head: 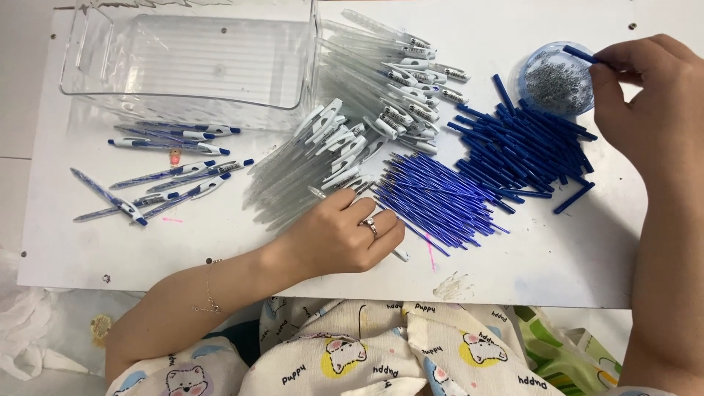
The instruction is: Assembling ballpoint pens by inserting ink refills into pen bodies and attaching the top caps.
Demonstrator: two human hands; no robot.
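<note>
Presently: right hand [653, 110] pinches a blue pen tube [579, 53] over the dish of springs [555, 77]; left hand [345, 235] grips a clear pen barrel [400, 254] on the white table [220, 242]. Step judged: spring pick-up; next calls for steady aim

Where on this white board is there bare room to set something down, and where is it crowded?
Bare: the front strip of the white board below the blue refills and dark blue caps, and the front-left corner below the assembled pens. Crowded: the middle, from the clear barrels to the spring dish, and the clear bin corner.
</note>
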